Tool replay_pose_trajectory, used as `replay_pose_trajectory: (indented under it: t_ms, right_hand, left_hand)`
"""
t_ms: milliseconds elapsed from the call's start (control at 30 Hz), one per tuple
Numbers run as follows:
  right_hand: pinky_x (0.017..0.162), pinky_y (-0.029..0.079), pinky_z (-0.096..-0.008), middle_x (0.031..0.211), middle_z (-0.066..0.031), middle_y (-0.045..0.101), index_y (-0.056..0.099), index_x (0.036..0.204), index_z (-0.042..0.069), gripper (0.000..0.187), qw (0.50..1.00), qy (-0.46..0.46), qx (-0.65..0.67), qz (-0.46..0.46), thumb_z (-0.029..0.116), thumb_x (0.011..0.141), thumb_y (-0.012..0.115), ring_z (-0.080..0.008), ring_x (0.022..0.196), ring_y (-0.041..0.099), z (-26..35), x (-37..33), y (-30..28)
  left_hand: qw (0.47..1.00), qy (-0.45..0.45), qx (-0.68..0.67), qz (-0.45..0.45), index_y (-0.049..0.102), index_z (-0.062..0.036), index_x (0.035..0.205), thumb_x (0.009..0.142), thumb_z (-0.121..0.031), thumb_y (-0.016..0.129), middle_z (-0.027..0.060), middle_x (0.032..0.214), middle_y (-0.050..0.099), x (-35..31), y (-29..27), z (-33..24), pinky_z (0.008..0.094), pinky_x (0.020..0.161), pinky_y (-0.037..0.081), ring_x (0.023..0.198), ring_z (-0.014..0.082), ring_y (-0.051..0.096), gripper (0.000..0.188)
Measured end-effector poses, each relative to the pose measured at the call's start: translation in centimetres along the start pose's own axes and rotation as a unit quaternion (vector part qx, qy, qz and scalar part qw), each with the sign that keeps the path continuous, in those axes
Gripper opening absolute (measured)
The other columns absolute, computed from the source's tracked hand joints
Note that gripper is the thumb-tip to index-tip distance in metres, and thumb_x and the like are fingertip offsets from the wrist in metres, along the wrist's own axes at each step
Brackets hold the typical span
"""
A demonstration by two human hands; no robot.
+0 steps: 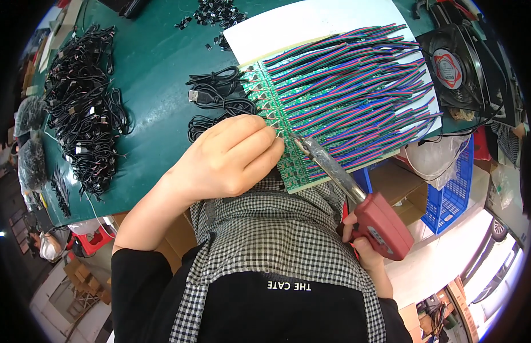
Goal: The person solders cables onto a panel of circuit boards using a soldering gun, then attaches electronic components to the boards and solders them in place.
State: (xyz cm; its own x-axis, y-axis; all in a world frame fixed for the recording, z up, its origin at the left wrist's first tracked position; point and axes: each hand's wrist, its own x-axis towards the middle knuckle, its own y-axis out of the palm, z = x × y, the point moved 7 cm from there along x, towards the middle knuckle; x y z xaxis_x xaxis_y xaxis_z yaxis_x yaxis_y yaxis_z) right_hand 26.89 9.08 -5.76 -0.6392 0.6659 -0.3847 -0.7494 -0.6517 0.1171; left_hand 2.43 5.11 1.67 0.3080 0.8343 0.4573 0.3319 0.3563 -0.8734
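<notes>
A panel of green circuit boards (291,166) lies in front of me, with rows of black, red, green and blue wires (345,86) running off to the right. My left hand (231,154) is closed in a pinch at the panel's left edge, on the thin wire end of a cable mostly hidden under the fingers. My right hand (365,246) grips a soldering iron (385,226) by its red handle. The iron's tip rests at or just above the boards, close to my left fingertips. Coiled black USB cables (219,103) lie beyond my left hand, some with ends on the boards.
A big heap of black cables (82,108) covers the left of the green table (157,68). Small black parts (217,14) are scattered at the back. White sheet (265,28) lies under the boards. A fan (451,68) stands at right, above a blue crate (448,200).
</notes>
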Motion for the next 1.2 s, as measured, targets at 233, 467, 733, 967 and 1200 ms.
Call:
replay_pose_trajectory:
  t_ms: [233,467,733,967,1200]
  right_hand:
    - [0.076,0.052,-0.034,0.098,-0.0139,0.065,0.061,0.105,0.0,0.05,0.973,-0.043,-0.225,0.013,0.028,0.068,0.077,-0.0278,0.086,0.066,-2.1,-1.3,-1.6]
    - [0.074,0.052,-0.0323,0.098,-0.0134,0.065,0.061,0.105,0.001,0.049,0.976,-0.03,-0.215,-0.007,0.024,0.065,0.076,-0.0271,0.086,0.066,-2.2,-1.4,-1.6]
    - [0.083,0.048,-0.0348,0.097,-0.0139,0.065,0.058,0.109,-0.002,0.055,0.989,-0.01,-0.15,0.004,0.032,0.069,0.075,-0.0263,0.091,0.064,-1.2,-0.7,-0.9]
    - [0.055,0.042,-0.0263,0.077,-0.0065,0.056,0.053,0.1,-0.002,0.053,1.0,-0.008,-0.01,-0.02,0.042,0.074,0.069,-0.0154,0.06,0.053,0.6,-0.3,0.4]
    - [0.045,0.035,-0.0244,0.086,-0.0085,0.051,0.047,0.1,-0.004,0.059,0.991,-0.076,-0.016,-0.11,0.048,0.077,0.065,-0.0136,0.052,0.047,1.9,0.1,-0.3]
  left_hand:
    - [1.0,0.02,0.013,-0.005,0.062,0.0016,0.083,0.056,-0.007,0.062,0.01,0.082,0.056,-0.1,0.1,-0.2,0.0313,0.061,0.052,0.075,0.0234,0.057,0.028]
    - [1.0,0.022,0.019,-0.008,0.062,0.0015,0.083,0.055,-0.007,0.062,0.01,0.082,0.056,-0.2,0.3,-0.3,0.0313,0.062,0.052,0.075,0.0234,0.057,0.029]
    - [1.0,0.02,0.022,0.002,0.062,0.0018,0.084,0.055,-0.007,0.062,0.0101,0.083,0.056,-0.1,0.3,-0.1,0.031,0.063,0.052,0.075,0.0233,0.057,0.03]
    - [0.999,0.03,0.01,0.041,0.059,0.003,0.082,0.059,-0.008,0.061,0.0089,0.084,0.056,-0.5,0.2,-0.5,0.0286,0.064,0.051,0.077,0.0205,0.057,0.026]
    - [0.955,-0.215,0.174,-0.11,0.057,-0.0023,0.079,0.068,-0.009,0.059,0.0063,0.074,0.054,-3.6,-4.1,4.9,0.0325,0.064,0.046,0.07,0.0214,0.055,0.013]
